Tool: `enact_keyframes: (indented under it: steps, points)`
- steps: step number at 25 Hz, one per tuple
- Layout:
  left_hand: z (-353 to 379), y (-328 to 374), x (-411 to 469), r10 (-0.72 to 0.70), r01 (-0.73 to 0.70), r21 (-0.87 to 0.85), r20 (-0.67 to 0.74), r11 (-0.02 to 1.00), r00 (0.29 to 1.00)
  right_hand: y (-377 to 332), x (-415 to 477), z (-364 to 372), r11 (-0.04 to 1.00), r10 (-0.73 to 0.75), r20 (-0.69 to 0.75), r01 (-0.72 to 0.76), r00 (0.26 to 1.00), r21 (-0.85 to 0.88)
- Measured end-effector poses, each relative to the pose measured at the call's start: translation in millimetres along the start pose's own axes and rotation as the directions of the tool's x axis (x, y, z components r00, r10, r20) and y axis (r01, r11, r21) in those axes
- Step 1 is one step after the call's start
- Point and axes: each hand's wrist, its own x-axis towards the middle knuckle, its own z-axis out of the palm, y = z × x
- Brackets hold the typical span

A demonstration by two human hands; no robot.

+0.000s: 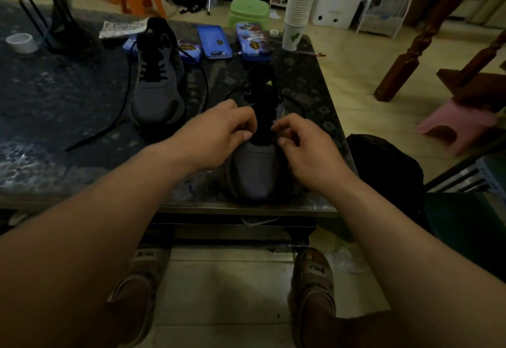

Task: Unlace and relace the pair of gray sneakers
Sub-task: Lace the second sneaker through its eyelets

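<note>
Two gray sneakers stand on the dark marble table (68, 106), toes toward me. The near sneaker (256, 172) sits at the front edge with its black tongue raised. My left hand (216, 134) and my right hand (304, 145) are on either side of its eyelets, fingers curled, pinching the black lace there. Lace ends loop out behind both hands. The far sneaker (157, 82) stands to the left, partly laced, with its long black lace (109, 126) trailing loose across the table toward the front left.
Blue tins (215, 42) and a stack of paper cups (297, 11) stand at the table's back right. A tape roll (22, 43) and a black wire stand (54, 24) are at the back left. Stools and a black bag (383, 167) are on the floor to the right.
</note>
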Motion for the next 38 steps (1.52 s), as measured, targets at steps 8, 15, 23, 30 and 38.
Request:
enact_keyframes:
  steps: [8,15,23,30,38]
  points:
    - [-6,-11,13,0.121,-0.130,0.066,0.123,0.989,0.985,7,21,-15,0.998,-0.015,0.164,0.006,0.986,0.055]
    - [-13,-24,11,0.069,-0.059,-0.059,0.185,0.996,0.980,11,25,-18,0.989,-0.053,0.208,0.023,0.977,0.144]
    - [10,-8,17,-0.020,0.017,-0.073,-0.049,0.997,0.999,8,28,-11,0.998,-0.058,0.189,0.060,0.980,-0.005]
    - [13,-2,9,-0.076,0.052,-0.162,-0.146,0.986,0.986,9,16,-17,0.999,-0.030,0.154,0.026,0.988,0.030]
    - [10,-10,-5,0.052,-0.055,-0.176,-0.021,0.983,0.998,7,11,-14,0.998,-0.065,0.141,0.066,0.988,-0.001]
